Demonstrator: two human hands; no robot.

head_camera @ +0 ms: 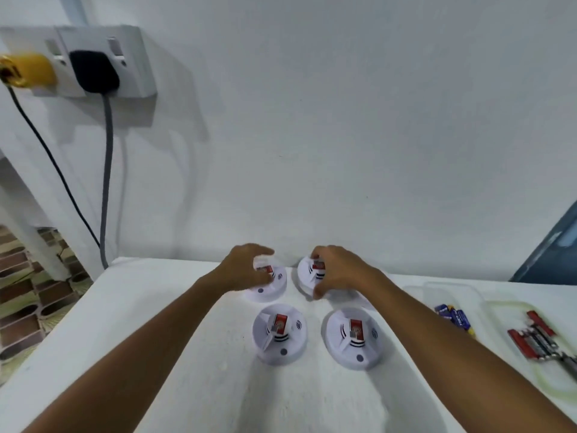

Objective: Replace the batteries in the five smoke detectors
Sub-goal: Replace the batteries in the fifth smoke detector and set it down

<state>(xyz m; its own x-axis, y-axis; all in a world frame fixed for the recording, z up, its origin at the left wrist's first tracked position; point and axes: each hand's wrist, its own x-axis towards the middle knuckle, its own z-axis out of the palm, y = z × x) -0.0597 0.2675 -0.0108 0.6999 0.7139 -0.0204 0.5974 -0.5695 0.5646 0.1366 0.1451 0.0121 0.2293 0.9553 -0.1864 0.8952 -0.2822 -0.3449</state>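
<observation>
White plastic smoke detectors sit on a pale surface [175,354] in front of you, pushed toward a plain white wall. Four show: a far-left detector [268,287] and a far-right detector [309,276] in the back row, then a near-left detector [279,337] and a near-right detector [354,339] closer to you. A fifth may lie under your right forearm, but you cannot tell from this view.

Each visible detector carries a red block on its face; whether that is a battery or a label is too blurred to say. To your right lie two clear trays — one with blue batteries [454,317], the other, a second tray [518,310], holding red batteries [532,337]. Which set is fresh cannot be told. Judging by how things lie, the job looks early or mid-way, with no detector clearly finished.

Your left hand [246,270] reaches out over the far-left detector, fingers curved round its top and rim, thumb toward you — it seems to grip the housing. Your right hand [335,271] is curled on the far-right detector, fingertips at the red block and thumb at the near rim; that detector looks tilted up off the surface. Both forearms stretch forward from the bottom corners.

On the wall at upper left, a socket [103,57] holds a black plug and a yellow plug [26,70].
</observation>
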